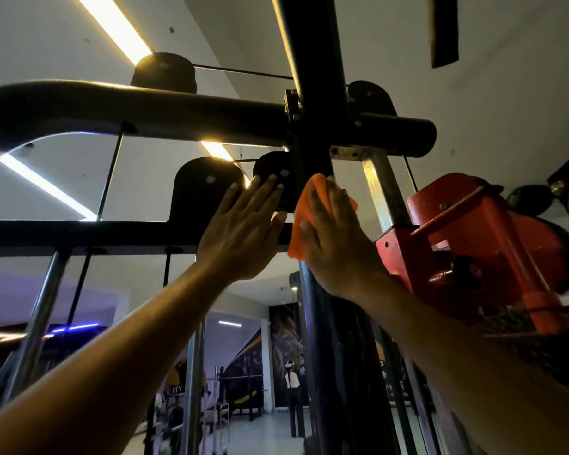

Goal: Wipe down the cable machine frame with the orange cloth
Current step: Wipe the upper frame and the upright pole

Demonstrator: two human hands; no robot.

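Two bare hands are reaching up against the black cable machine frame (pixel 312 93). The right hand (pixel 334 238) is pressing the orange cloth (pixel 304 205) flat onto the frame's upright post, its fingers (pixel 337 195) lying straight over the cloth just below the crossbar junction. The left hand (pixel 243 231), fingers released and spread, is resting on a black pulley plate (pixel 204 188) just left of the cloth. A red pulley carriage (pixel 473 231) is sitting on the right.

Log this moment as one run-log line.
right hand: presses orange cloth flat on black upright post | left hand: open, braced on frame crossbar | wipe: under way
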